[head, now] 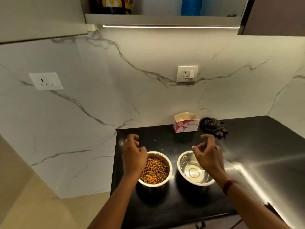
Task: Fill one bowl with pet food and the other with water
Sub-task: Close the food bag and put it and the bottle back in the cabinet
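Observation:
Two steel bowls stand side by side on the black counter (165, 204). The left bowl (169, 164) is full of brown and orange pet food (155, 171). The right bowl (180, 160) holds clear water (193, 172). My left hand (133, 154) hovers above the left bowl's left rim with loosely curled fingers and holds nothing. My right hand (208, 154) hovers over the right bowl's right side, fingers also loosely curled and empty. Neither hand touches a bowl.
An open white and red carton (186, 123) stands at the back of the counter, with a dark checked cloth (213, 127) beside it. A few kibble crumbs (155, 140) lie behind the bowls. A marble wall with sockets (187, 73) rises behind, and a shelf (163, 19) hangs overhead.

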